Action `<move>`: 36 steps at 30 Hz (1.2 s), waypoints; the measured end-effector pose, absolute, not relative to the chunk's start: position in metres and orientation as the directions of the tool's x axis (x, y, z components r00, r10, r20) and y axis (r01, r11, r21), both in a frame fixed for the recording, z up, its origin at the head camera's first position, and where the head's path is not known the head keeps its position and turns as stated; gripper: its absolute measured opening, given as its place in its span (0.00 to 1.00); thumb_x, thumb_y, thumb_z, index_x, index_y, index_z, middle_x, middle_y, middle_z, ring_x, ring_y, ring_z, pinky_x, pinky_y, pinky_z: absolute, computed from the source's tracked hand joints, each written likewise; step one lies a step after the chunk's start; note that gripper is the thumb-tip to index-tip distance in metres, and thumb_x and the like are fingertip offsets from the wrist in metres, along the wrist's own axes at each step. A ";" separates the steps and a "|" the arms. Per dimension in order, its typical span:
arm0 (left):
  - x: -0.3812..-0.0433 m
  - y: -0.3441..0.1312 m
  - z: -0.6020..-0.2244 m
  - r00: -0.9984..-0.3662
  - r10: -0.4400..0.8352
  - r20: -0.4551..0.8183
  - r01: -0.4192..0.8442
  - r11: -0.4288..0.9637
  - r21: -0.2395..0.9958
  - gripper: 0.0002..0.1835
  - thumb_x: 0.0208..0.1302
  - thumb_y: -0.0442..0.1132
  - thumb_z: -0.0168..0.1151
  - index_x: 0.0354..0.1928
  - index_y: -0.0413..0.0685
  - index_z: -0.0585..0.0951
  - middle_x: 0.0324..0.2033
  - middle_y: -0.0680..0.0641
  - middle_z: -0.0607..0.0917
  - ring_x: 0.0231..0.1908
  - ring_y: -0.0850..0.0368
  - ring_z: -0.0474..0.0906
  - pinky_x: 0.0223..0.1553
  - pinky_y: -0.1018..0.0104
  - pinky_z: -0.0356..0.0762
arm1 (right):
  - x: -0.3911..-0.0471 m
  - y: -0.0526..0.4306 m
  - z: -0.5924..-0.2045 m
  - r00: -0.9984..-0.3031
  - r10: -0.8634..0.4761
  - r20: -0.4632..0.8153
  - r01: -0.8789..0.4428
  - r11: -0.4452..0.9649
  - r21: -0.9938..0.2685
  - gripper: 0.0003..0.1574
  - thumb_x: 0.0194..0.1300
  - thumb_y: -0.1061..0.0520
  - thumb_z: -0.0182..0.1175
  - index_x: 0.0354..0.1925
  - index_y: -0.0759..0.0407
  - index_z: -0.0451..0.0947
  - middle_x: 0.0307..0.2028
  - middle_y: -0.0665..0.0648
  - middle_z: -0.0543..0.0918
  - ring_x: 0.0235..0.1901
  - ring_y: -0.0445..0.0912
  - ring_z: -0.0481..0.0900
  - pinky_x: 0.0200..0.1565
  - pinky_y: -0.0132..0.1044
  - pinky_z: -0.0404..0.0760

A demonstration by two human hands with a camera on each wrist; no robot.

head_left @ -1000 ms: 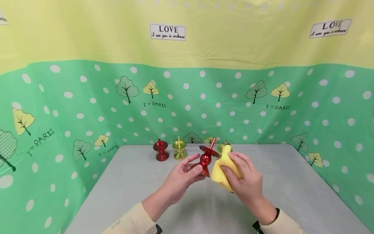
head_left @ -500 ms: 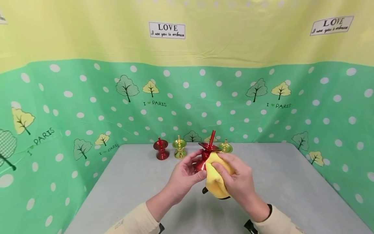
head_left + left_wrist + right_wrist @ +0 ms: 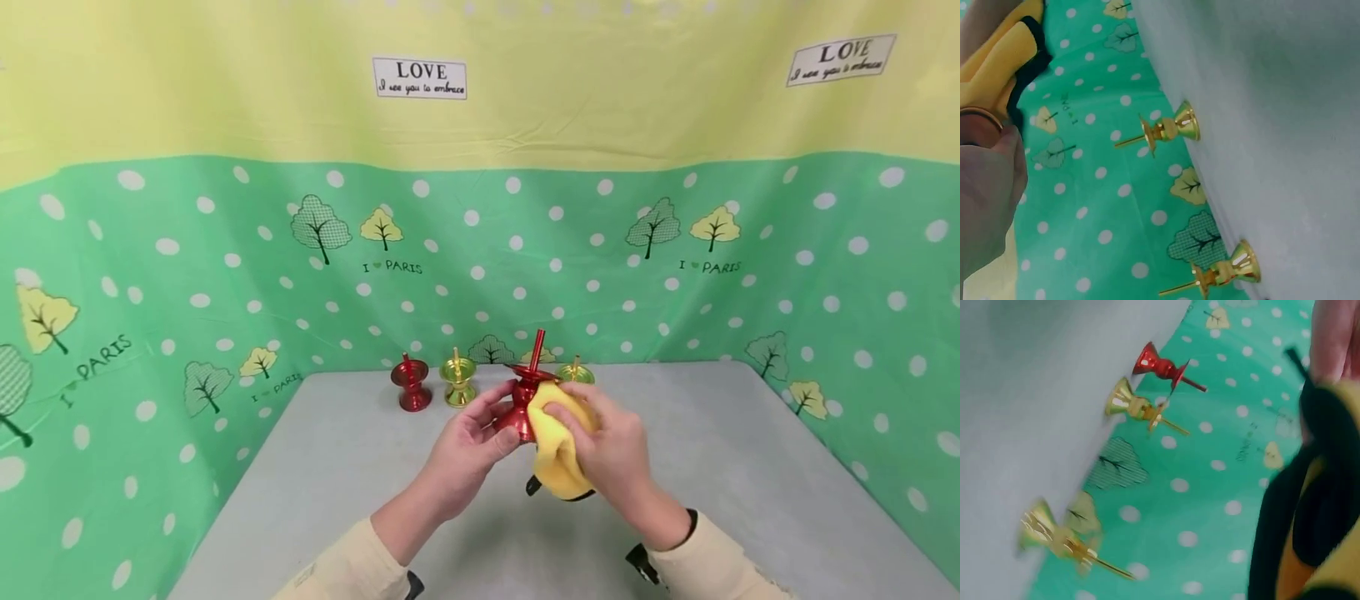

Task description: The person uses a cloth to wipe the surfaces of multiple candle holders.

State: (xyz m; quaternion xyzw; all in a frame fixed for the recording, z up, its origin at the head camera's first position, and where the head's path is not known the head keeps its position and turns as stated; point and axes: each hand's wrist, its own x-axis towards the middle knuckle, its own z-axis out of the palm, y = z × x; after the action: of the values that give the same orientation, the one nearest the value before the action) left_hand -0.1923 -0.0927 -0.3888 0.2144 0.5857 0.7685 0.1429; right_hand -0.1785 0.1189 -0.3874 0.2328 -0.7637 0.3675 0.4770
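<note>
A shiny red candle holder (image 3: 522,398) with a spike on top is held above the table, close to upright. My left hand (image 3: 467,454) grips its base from the left, thumb in front. My right hand (image 3: 617,442) pinches a yellow cloth (image 3: 557,450) with dark edging, and the cloth touches the right side of the holder, hiding part of it. In the left wrist view the left hand (image 3: 988,194) shows at the left edge with the round base (image 3: 979,128) of the holder. The cloth (image 3: 1329,419) fills the right side of the right wrist view.
At the back of the grey table (image 3: 322,467) stand another red candle holder (image 3: 411,385), a gold one (image 3: 458,382) beside it, and a second gold one (image 3: 576,372) partly behind my right hand. A green dotted curtain (image 3: 480,250) hangs right behind the table.
The red candle holder has turned from leaning right to nearly upright. My right hand has moved left, bringing the cloth against the holder; over the last half second both hands shift only slightly.
</note>
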 end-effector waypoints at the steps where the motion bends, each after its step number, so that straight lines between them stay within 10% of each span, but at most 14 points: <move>1: -0.192 -0.093 -0.388 -0.862 0.479 0.164 0.025 -0.284 0.959 0.44 0.71 0.47 0.72 0.82 0.44 0.63 0.68 0.38 0.75 0.63 0.56 0.81 0.64 0.63 0.83 | -0.179 0.120 -0.387 -0.451 0.001 0.893 -0.700 0.620 -0.354 0.18 0.70 0.48 0.74 0.46 0.61 0.89 0.37 0.59 0.94 0.27 0.46 0.90 0.31 0.27 0.86; 7: -0.192 -0.095 -0.385 -0.841 0.510 0.182 0.018 -0.310 0.951 0.45 0.71 0.48 0.72 0.82 0.42 0.61 0.67 0.42 0.78 0.62 0.59 0.82 0.65 0.62 0.83 | -0.178 0.120 -0.386 -0.374 -0.046 0.926 -0.730 0.631 -0.263 0.18 0.69 0.46 0.74 0.46 0.59 0.90 0.39 0.59 0.94 0.30 0.49 0.92 0.34 0.31 0.89; 13: -0.191 -0.095 -0.380 -0.816 0.544 0.196 0.030 -0.300 0.954 0.39 0.79 0.46 0.64 0.84 0.46 0.60 0.72 0.39 0.74 0.66 0.56 0.80 0.70 0.62 0.79 | -0.176 0.123 -0.387 -0.582 0.104 0.807 -0.647 0.541 -0.537 0.19 0.58 0.66 0.79 0.49 0.62 0.88 0.42 0.61 0.93 0.30 0.41 0.88 0.33 0.22 0.84; 23: -0.187 -0.090 -0.379 -0.837 0.518 0.175 0.151 -0.088 0.985 0.42 0.78 0.48 0.65 0.85 0.46 0.58 0.80 0.40 0.68 0.75 0.44 0.71 0.69 0.66 0.79 | -0.173 0.123 -0.386 -0.419 0.032 0.907 -0.721 0.595 -0.354 0.24 0.51 0.66 0.82 0.48 0.62 0.88 0.39 0.62 0.93 0.26 0.49 0.88 0.32 0.27 0.86; 31: -0.194 -0.101 -0.379 -0.803 0.564 0.192 0.151 -0.120 0.981 0.39 0.79 0.48 0.63 0.82 0.42 0.59 0.73 0.33 0.75 0.68 0.52 0.80 0.72 0.59 0.77 | -0.173 0.125 -0.386 -0.707 0.102 0.700 -0.619 0.390 -0.682 0.16 0.65 0.64 0.75 0.51 0.56 0.88 0.46 0.58 0.92 0.36 0.37 0.86 0.37 0.25 0.86; 36: -0.195 -0.097 -0.382 -0.837 0.521 0.169 0.131 -0.109 0.985 0.34 0.79 0.43 0.64 0.80 0.48 0.63 0.73 0.37 0.76 0.67 0.52 0.80 0.72 0.55 0.78 | -0.173 0.123 -0.388 -0.527 0.027 0.850 -0.700 0.553 -0.452 0.19 0.60 0.61 0.80 0.49 0.60 0.89 0.41 0.60 0.93 0.31 0.46 0.89 0.35 0.27 0.88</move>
State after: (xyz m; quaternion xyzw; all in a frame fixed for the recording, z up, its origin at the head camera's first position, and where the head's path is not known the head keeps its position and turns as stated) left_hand -0.1952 -0.0971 -0.3815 0.2498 0.6528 0.7015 0.1390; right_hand -0.1731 0.1234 -0.3881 0.2194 -0.7667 0.4189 0.4342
